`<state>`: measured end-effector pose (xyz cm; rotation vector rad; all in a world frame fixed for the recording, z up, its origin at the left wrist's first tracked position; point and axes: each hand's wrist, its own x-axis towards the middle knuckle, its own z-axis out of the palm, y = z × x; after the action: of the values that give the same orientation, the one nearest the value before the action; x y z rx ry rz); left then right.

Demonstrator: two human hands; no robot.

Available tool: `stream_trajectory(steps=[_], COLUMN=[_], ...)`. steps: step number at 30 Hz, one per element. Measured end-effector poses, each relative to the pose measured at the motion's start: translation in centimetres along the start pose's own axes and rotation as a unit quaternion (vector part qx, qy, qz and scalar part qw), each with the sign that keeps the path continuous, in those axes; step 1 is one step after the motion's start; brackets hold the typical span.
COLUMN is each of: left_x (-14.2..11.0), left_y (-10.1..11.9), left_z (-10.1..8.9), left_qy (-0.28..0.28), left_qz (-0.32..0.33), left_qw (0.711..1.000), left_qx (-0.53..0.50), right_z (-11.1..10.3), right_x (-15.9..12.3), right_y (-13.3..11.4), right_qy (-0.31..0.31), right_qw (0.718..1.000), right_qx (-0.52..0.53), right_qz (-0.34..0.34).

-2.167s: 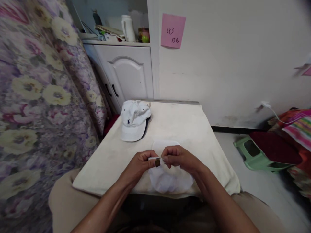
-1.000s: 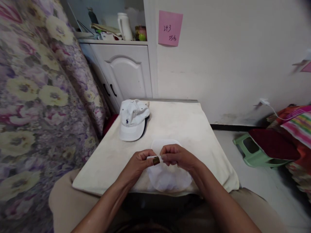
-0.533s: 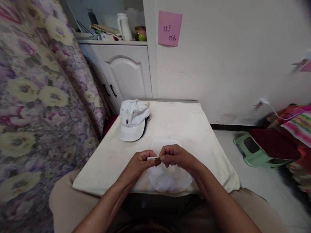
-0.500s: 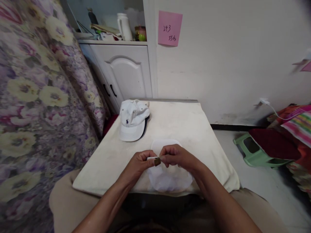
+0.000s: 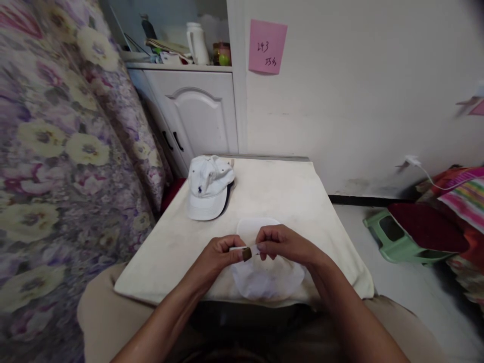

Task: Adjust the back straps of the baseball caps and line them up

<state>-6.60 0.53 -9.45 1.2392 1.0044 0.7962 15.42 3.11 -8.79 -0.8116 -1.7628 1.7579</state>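
A white cap [image 5: 264,275] lies flat at the near edge of the cloth-covered table [image 5: 295,201]. Above it my left hand [image 5: 219,257] pinches a thin white strap with a small brown buckle [image 5: 245,253] on it. My right hand [image 5: 282,244] pinches the strap's free end just right of the buckle. Both hands meet over the cap's rear. A second white cap [image 5: 207,186] with a small dark logo and a dark underbrim sits at the far left of the table.
A floral-covered sofa [image 5: 64,151] runs along the left. A white cabinet [image 5: 196,108] with a jug and jars stands behind the table. A pink note [image 5: 267,47] hangs on the wall. A green stool [image 5: 397,239] and striped bedding [image 5: 465,201] lie at the right.
My right hand has drawn slightly to the right, leaving a little more strap showing beyond the buckle. The view shifted a bit. Both caps stayed put.
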Motion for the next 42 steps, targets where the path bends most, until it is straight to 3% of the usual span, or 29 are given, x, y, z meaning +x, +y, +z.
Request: stream_trajectory(steps=[10, 17, 27, 42], left_x=[0.0, -0.6, -0.5, -0.5], left_y=[0.6, 1.2, 0.9, 1.1], left_z=[0.3, -0.2, 0.2, 0.5], left_qy=[0.008, -0.049, -0.02, -0.04], left_qz=[0.007, 0.029, -0.006, -0.018], left_qw=[0.999, 0.996, 0.998, 0.997], left_qx=[0.045, 0.071, 0.056, 0.058], right_z=[-0.2, -0.2, -0.2, 0.5], right_x=[-0.3, -0.5, -0.8, -0.9], right_y=[-0.2, 0.0, -0.5, -0.9], right_qy=[-0.03, -0.017, -0.036, -0.025], right_qw=[0.999, 0.999, 0.999, 0.996], right_qx=[-0.016, -0.035, -0.027, -0.064], right_qz=[0.002, 0.026, 0.03, 0.05])
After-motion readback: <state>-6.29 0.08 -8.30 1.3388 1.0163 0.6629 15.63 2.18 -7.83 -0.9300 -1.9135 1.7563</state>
